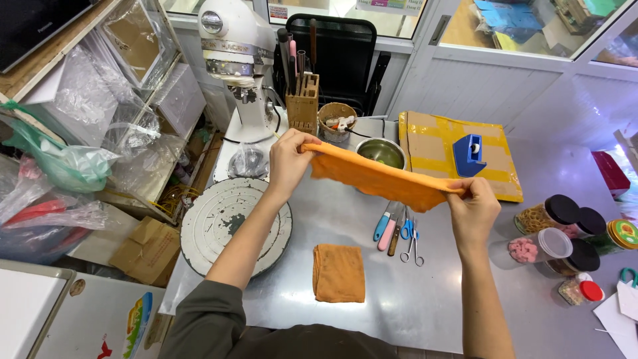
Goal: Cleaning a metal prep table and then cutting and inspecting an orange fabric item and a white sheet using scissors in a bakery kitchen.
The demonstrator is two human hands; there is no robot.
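Head view: left hand (287, 161) and right hand (473, 211), well apart, each pinch an end of the orange cloth (379, 178), long axis sloping down left-to-right above the steel table (425, 299).

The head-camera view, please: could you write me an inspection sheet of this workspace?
Surface: steel table, bare in the middle, crowded along the edges.
Job's things: orange cloth stretched in the air between both hands; second folded orange cloth lying flat on the table.
Clutter: round turntable, stand mixer, knife block, steel bowl, scissors and small tools, lidded jars, blue tape dispenser on a taped cardboard box.
Grip: left hand and right hand each pinch one end of the cloth.
Cables: black cord by the mixer.
Surroundings: shelves with plastic bags at left, glass partitions behind.
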